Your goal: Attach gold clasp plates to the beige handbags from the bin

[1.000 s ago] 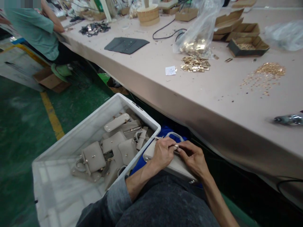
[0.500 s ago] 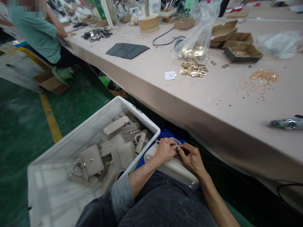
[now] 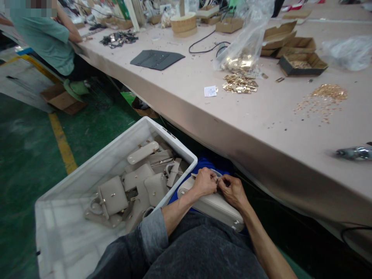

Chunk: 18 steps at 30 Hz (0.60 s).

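A beige handbag lies on its side across my lap, over something blue. At its far edge my left hand and my right hand meet, fingertips pinched close together. A small part near the bag's handle is between the fingers; it is too small to make out. Both hands rest against the bag, with their fingers curled. Left of me a white plastic bin holds several similar beige handbags.
On the table lie gold metal fittings, small gold pieces, a grey sheet, open cardboard boxes and a metal hand tool. The table edge runs close beyond my hands. A person in a green shirt sits at the far left.
My right hand has shifted slightly, its fingers drawn more tightly together by the left fingertips. The bag stays in place, and the view has turned a little.
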{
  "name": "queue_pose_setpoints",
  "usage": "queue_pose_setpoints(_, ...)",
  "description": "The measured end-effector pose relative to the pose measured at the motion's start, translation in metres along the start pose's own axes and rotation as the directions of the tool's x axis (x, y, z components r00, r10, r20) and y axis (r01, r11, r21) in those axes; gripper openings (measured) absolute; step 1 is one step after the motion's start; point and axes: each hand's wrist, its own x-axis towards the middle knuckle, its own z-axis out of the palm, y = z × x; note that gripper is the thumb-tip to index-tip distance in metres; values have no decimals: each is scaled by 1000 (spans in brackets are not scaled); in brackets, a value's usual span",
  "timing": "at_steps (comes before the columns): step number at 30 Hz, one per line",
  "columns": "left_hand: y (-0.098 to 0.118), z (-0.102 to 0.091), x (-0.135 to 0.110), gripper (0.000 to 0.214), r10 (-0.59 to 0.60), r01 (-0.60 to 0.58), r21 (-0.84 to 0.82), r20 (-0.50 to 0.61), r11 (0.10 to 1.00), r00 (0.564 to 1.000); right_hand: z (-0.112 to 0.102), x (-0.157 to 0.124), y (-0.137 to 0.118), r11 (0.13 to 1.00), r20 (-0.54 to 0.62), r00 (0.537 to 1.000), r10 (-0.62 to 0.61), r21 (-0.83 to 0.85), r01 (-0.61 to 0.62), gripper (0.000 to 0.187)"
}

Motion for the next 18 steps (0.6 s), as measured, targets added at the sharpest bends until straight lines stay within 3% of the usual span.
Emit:
queue_pose_setpoints(6, -12, 4, 3, 15, -61, 69, -137, 61, 988, 996, -3, 2, 1, 968, 133, 975, 176, 157, -196, 56)
queue_pose_setpoints(10, -15, 9, 4, 19, -93, 104, -213, 62, 971, 994, -5, 0, 0, 967, 158, 978, 138, 193, -167, 53)
queue_pose_setpoints(15, -20, 13, 7, 12, -105, 141, -320, 127, 937, 986, -7, 0, -2, 970, 48, 986, 162, 176, -168, 52)
queue_pose_setpoints(18, -24, 14, 12, 22, -98, 147, -344, 155, 927, 983, -6, 1, -1, 965, -7, 989, 150, 218, -145, 53)
